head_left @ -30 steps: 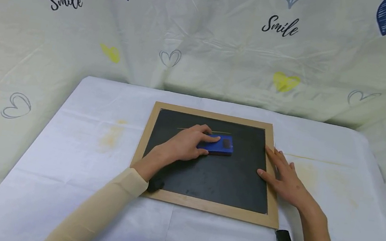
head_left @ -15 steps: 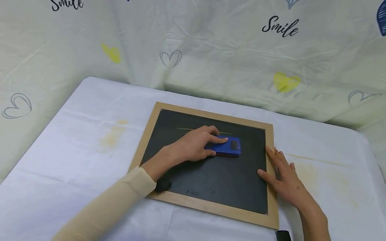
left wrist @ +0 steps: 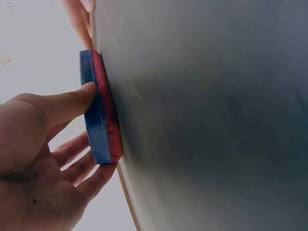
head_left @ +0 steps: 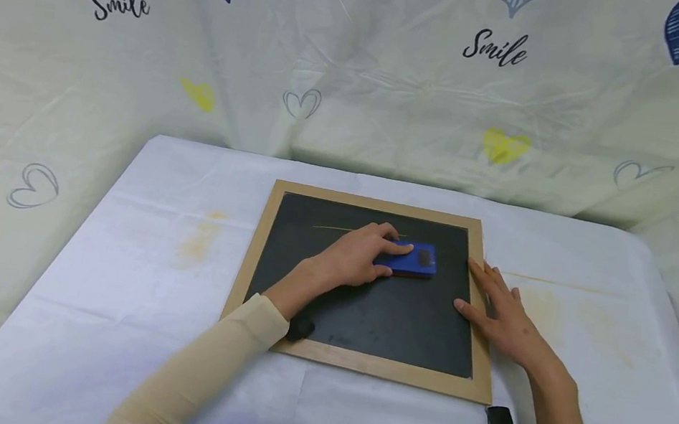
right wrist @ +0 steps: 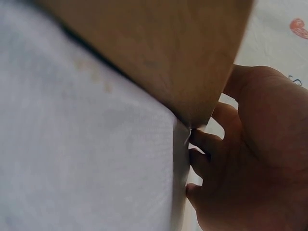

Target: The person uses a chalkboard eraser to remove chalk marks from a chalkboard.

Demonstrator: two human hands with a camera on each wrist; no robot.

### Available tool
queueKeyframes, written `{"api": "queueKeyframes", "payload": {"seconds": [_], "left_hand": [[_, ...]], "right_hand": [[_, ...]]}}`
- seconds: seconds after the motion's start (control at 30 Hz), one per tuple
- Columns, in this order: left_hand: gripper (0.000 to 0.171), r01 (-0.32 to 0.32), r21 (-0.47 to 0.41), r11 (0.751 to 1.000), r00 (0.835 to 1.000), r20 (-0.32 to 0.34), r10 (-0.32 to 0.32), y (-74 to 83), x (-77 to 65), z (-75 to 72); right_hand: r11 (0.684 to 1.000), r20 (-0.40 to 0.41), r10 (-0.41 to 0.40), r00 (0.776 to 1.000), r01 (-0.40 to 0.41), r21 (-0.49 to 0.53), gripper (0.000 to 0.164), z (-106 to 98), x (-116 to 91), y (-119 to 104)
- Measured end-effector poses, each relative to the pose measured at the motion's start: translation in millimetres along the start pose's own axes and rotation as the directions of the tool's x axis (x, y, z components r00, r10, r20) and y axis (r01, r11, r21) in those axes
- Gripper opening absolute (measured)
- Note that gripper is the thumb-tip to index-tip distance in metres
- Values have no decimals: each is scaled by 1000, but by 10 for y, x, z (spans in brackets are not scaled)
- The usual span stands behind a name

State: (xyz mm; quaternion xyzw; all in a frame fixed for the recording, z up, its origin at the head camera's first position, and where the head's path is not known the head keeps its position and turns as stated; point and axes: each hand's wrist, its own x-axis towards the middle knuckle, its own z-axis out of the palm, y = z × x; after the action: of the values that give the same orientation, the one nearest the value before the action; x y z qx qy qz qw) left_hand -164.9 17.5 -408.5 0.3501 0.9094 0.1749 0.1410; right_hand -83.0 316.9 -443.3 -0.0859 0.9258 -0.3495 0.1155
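Blue eraser on the board, right half, nearer the far edge than the near one, short of the right rail. Red felt faces down; from the left wrist feed I'd call it in contact with the black surface. Left hand pinches the eraser at its left end: thumb on the near long side, one finger along the top, others reaching round the far side.

A thin yellow line runs just beyond the eraser's far side, parallel to the far edge; left fingers hide part of it. Right hand is spread, fingers against the wooden frame at the right rail, thumb tip over the black surface. I take that as bracing; how hard it presses, I can't tell.

Board lies flat on the table, close to the far edge, well clear of the left one. Yellow smudges on the cloth left of it. Hearts-and-"Smile" backdrop behind.

Step in hand, my read: wiping, mid-stroke, line not yet gone. Next move calls for shifting the eraser toward the far edge onto the line, then a level sweep along it, right hand steadying the rail. Risk I'd flag: passing below the line and missing it.
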Motion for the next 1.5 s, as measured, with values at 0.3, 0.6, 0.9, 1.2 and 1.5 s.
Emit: {"api": "queueKeyframes", "payload": {"seconds": [0.3, 0.6, 0.9, 1.2, 1.5], "left_hand": [[57, -6, 13, 1000, 1000, 0, 6, 49, 85, 12], [58, 6, 28, 1000, 1000, 15, -7, 66, 110, 38], [58, 20, 24, 1000, 1000, 18, -20, 40, 52, 21], [58, 24, 12, 1000, 1000, 18, -24, 9, -1, 24], [58, 51, -6, 999, 999, 13, -51, -43, -110, 20]], "right_hand": [[1000, -5, 3, 1000, -4, -12, 85, -27, 2, -1], [1000, -7, 5, 1000, -5, 0, 84, -18, -18, -6], [1000, 2, 3, 1000, -3, -2, 84, -8, 12, -10], [1000, 6, 12, 1000, -12, 1, 85, -3, -3, -7], [1000, 2, 5, 1000, -5, 4, 85, -8, -8, 2]]}}
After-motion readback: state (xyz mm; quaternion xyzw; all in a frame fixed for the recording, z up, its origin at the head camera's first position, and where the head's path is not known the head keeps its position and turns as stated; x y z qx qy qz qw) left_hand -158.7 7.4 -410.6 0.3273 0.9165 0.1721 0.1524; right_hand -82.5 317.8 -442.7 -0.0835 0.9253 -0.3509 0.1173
